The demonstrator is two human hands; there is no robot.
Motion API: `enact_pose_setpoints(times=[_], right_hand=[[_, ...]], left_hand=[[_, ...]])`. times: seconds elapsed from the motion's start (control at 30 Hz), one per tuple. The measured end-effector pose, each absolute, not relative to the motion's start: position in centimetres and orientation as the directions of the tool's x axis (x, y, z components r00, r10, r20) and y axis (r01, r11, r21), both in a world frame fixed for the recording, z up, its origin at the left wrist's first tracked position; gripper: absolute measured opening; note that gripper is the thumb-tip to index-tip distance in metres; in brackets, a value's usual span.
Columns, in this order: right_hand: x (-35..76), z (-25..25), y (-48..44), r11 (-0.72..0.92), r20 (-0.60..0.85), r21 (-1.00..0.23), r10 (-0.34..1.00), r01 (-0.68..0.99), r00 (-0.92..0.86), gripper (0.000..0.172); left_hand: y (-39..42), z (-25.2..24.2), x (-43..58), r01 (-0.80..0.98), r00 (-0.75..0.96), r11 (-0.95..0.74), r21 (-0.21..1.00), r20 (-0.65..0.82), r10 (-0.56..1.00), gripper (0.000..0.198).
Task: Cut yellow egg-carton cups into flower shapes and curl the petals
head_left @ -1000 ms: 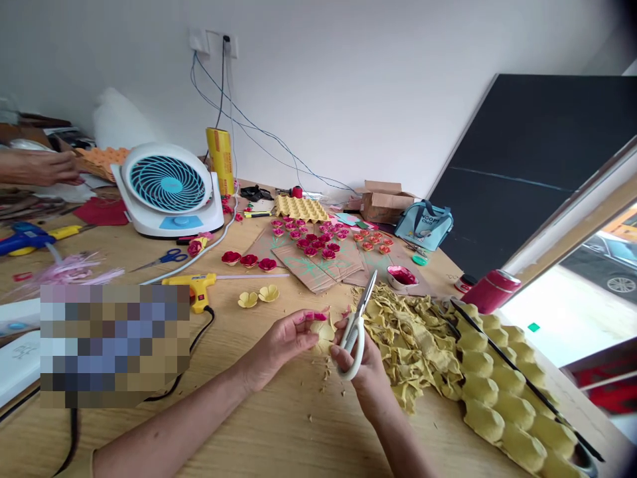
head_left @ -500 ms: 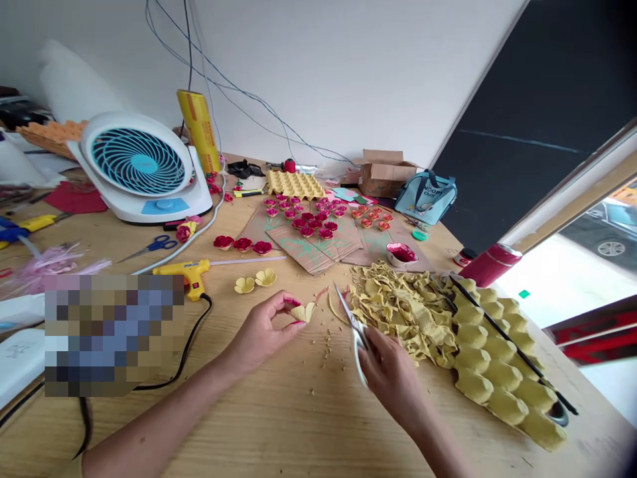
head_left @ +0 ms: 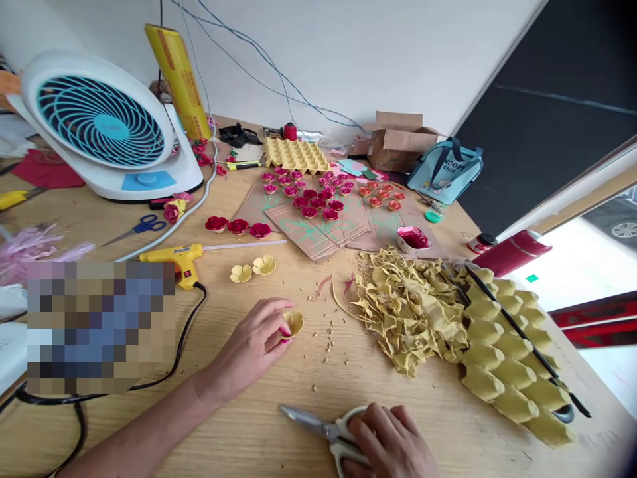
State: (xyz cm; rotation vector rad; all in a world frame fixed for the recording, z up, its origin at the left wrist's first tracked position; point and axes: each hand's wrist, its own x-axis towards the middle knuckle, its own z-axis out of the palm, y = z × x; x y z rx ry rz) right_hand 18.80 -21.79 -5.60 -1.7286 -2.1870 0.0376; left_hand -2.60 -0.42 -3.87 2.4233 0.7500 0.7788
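My left hand [head_left: 251, 345] pinches a small yellow paper flower [head_left: 292, 323] cut from egg carton, holding it at the wooden table top. My right hand [head_left: 385, 443] is low at the near edge, fingers closed over the white handles of a pair of scissors [head_left: 323, 428] that lie flat on the table with the blades pointing left. Two more yellow flowers [head_left: 253, 269] lie just beyond the left hand. A heap of yellow carton scraps [head_left: 408, 309] sits to the right of it.
A yellow egg tray [head_left: 512, 362] lies at the right. A yellow glue gun [head_left: 172, 260] with a black cord, blue scissors [head_left: 137, 229], a white fan [head_left: 102, 129], red painted flowers on cardboard [head_left: 318, 206], a red paint cup [head_left: 413, 238], a blue bag [head_left: 445, 176] and a red bottle [head_left: 512, 252] stand further back.
My right hand brought the scissors down from beside the flower to the near table edge and laid them flat. My left hand lowered the flower to the table. The view tilted down.
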Motion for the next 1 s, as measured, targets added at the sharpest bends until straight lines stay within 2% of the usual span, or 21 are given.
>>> enact_pose_setpoints(times=[0.1, 0.2, 0.3, 0.4, 0.47, 0.6, 0.67, 0.83, 1.0], right_hand=[[20.6, -4.4, -20.5, 0.089, 0.191, -0.229, 0.981, 0.969, -0.045, 0.014], [21.5, -4.2, -20.2, -0.047, 0.217, -0.175, 0.972, 0.984, 0.085, 0.018], [19.9, -5.1, -20.5, -0.008, 0.221, -0.254, 0.973, 0.967, 0.066, 0.017], [17.5, -5.9, -20.4, 0.103, 0.221, -0.223, 0.974, 0.969, -0.052, 0.018], [17.0, -5.8, -19.9, 0.085, 0.177, -0.222, 0.983, 0.971, -0.046, 0.02], [18.2, -4.6, -18.5, -0.169, 0.11, -0.208, 0.975, 0.963, 0.195, 0.023], [18.6, -4.2, -17.8, -0.242, 0.103, -0.235, 0.957, 0.941, 0.271, 0.028], [17.2, -3.5, -15.3, -0.191, 0.085, -0.313, 0.97, 0.93, 0.228, 0.022], [16.4, -2.4, -11.6, -0.138, 0.061, -0.244, 0.986, 0.96, 0.158, 0.017]], left_hand=[[-0.2, -4.3, -2.7, 0.363, 0.672, -0.669, 0.649, 0.315, 0.67, 0.012], [0.0, -4.4, -2.9, 0.378, 0.65, -0.613, 0.694, 0.273, 0.71, 0.012], [0.1, -4.4, -3.0, 0.396, 0.638, -0.577, 0.715, 0.237, 0.732, 0.013], [0.2, -4.7, -3.0, 0.407, 0.631, -0.566, 0.717, 0.228, 0.742, 0.016], [0.3, -4.7, -3.1, 0.407, 0.634, -0.566, 0.717, 0.225, 0.74, 0.017], [0.0, -4.5, -3.1, 0.387, 0.664, -0.555, 0.736, 0.196, 0.722, 0.022], [-0.2, -4.2, -3.1, 0.363, 0.68, -0.547, 0.754, 0.187, 0.709, 0.03], [-0.7, -4.0, -3.0, 0.335, 0.666, -0.501, 0.798, 0.175, 0.725, 0.047], [-0.8, -4.2, -3.1, 0.372, 0.651, -0.463, 0.804, 0.13, 0.748, 0.057]])
